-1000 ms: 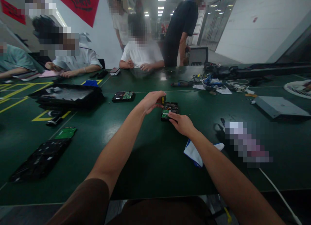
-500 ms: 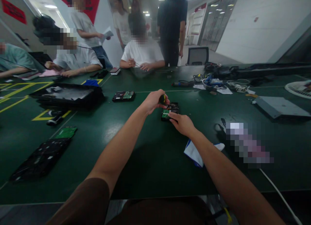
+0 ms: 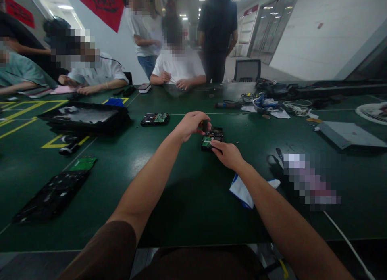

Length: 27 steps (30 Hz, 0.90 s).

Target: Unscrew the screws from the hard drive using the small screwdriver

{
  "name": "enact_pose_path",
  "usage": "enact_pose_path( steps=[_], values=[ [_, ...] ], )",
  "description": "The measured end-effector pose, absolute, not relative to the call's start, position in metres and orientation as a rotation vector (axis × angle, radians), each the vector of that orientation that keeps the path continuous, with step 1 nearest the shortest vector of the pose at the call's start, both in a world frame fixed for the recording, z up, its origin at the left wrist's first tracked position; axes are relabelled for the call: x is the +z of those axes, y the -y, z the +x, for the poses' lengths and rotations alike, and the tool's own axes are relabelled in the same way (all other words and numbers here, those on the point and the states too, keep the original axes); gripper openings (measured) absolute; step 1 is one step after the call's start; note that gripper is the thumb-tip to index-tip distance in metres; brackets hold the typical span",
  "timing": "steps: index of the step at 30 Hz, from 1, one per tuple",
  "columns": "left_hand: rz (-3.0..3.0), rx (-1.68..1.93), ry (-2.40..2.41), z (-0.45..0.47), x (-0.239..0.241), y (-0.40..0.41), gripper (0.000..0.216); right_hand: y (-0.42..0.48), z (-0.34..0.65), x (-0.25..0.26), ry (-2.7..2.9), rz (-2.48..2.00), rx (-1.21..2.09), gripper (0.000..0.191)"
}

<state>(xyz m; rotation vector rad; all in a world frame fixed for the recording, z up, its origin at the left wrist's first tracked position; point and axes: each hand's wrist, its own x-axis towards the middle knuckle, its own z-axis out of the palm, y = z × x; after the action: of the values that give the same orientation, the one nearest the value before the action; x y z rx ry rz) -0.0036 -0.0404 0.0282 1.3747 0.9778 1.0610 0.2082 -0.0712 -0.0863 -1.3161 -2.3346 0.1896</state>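
Observation:
A black hard drive (image 3: 217, 132) with a green circuit board lies on the green table in front of me. My left hand (image 3: 193, 125) is closed around the dark handle of a screwdriver (image 3: 204, 126), held above the drive's far left side. Its tip is hidden, so contact with the drive cannot be made out. My right hand (image 3: 227, 154) grips the drive's near right edge, fingers over the green board. A second hard drive (image 3: 155, 119) lies farther back on the left. Under my right forearm is a white and blue cloth (image 3: 242, 191).
On the left are a black tray (image 3: 87, 116) and a long black part with a green board (image 3: 54, 193). To the right lie a grey metal box (image 3: 352, 134), tangled cables (image 3: 264, 102) and a white cable (image 3: 344, 235). Several people sit or stand across the table.
The screwdriver handle has turned in my left fingers; its yellow mark shows less. My right hand stays on the drive. In the background, a standing person has moved right.

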Motion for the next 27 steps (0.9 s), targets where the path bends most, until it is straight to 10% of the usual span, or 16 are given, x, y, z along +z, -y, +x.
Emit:
enact_pose_path(
  steps=[27],
  values=[
    [1.583,1.170,-1.047,-0.0025,0.0272,0.0379,0.016,0.0717,0.2079,-0.0856,2.332,-1.299,0.192,0.038]
  ],
)
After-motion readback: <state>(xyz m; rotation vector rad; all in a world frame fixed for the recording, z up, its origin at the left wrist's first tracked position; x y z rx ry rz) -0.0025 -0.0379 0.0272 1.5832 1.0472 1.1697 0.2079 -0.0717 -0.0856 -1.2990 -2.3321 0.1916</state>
